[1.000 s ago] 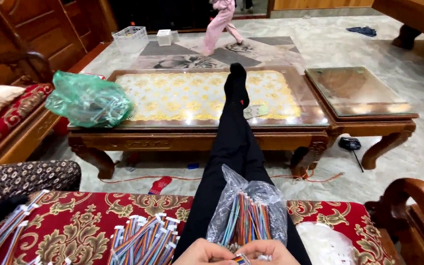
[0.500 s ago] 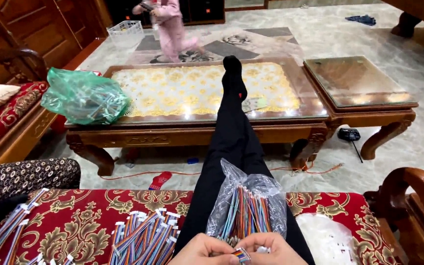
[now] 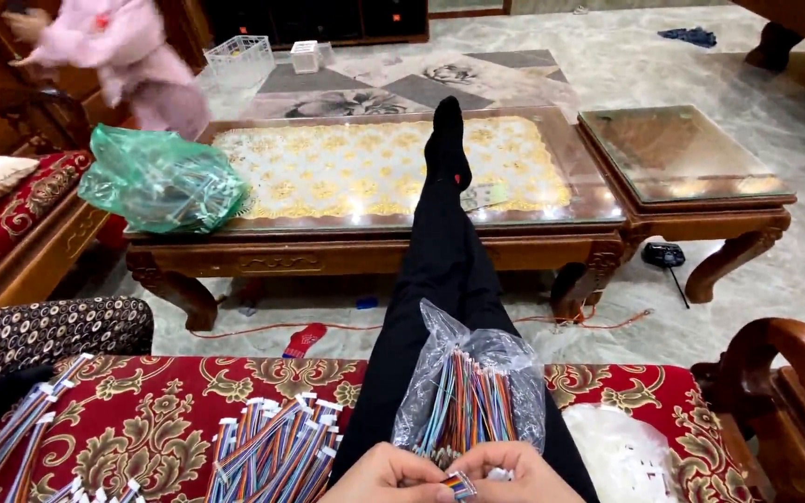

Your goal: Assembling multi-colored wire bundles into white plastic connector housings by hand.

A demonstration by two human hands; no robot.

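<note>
At the bottom edge my left hand (image 3: 386, 475) and my right hand (image 3: 512, 473) meet, both pinching a small multicoloured ribbon cable connector (image 3: 459, 484). Just above them, on my black-trousered leg (image 3: 440, 270), lies a clear plastic bag (image 3: 472, 396) full of coloured wire cables. My foot in a black sock rests on the glass-topped coffee table (image 3: 375, 228). A pile of finished wire cables (image 3: 277, 442) with white connectors lies on the red patterned cushion (image 3: 151, 419) to my left.
A green plastic bag (image 3: 156, 182) sits on the table's left end. A smaller side table (image 3: 682, 154) stands at right. A person in pink (image 3: 118, 56) moves at top left. A wooden armrest (image 3: 794, 373) is at right, and another clear bag (image 3: 621, 452) beside my leg.
The person in pink has crossed from the back of the room to the far left. My hands have risen slightly into view, still working the connector.
</note>
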